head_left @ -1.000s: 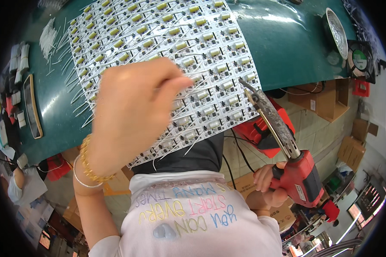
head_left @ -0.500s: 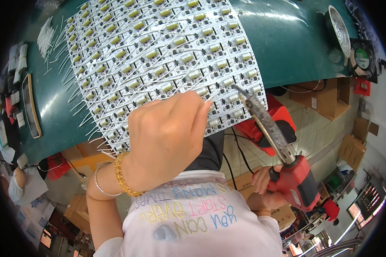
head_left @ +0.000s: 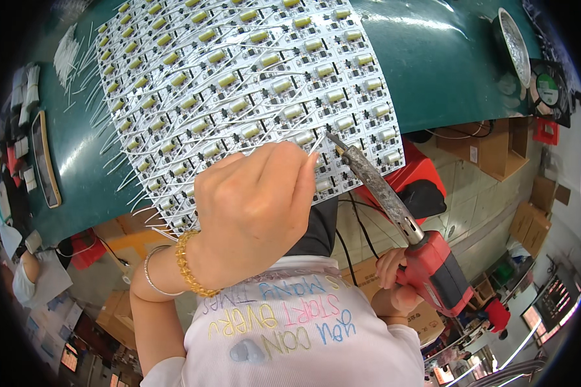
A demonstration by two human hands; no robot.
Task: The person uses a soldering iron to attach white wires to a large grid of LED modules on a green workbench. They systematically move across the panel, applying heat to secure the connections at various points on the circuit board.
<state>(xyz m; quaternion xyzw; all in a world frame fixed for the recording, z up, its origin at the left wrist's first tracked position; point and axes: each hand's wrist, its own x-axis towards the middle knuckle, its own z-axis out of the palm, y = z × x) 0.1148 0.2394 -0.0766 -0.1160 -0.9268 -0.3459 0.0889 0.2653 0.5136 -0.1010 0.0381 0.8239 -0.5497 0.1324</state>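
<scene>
A white circuit board panel (head_left: pixel 361 149) lies on the green table, covered in rows of yellowish cylindrical parts and black chips. Thin white wires cross it and stick out past its left edge. My left hand (head_left: pixel 255 193) is over the panel's near edge, thumb and forefinger pinched on a thin white wire (head_left: pixel 314 148). At the lower right my right hand (head_left: pixel 397 284) grips a red and black soldering gun (head_left: pixel 436 271). Its dark tip touches or hovers just over the panel close to the wire's end; I cannot tell which.
Loose white wires (head_left: pixel 66 57) and a phone (head_left: pixel 46 160) lie on the green table (head_left: pixel 432 71) to the left. A metal bowl (head_left: pixel 512 48) and a round-centred spool or fan (head_left: pixel 546 89) are at the far right. Below the table sit a red stool (head_left: pixel 426 187) and a cardboard box (head_left: pixel 490 151).
The soldering gun has moved left and slightly down, bringing its tip in closer to the pinched wire. My left hand has barely shifted. The panel has moved very slightly.
</scene>
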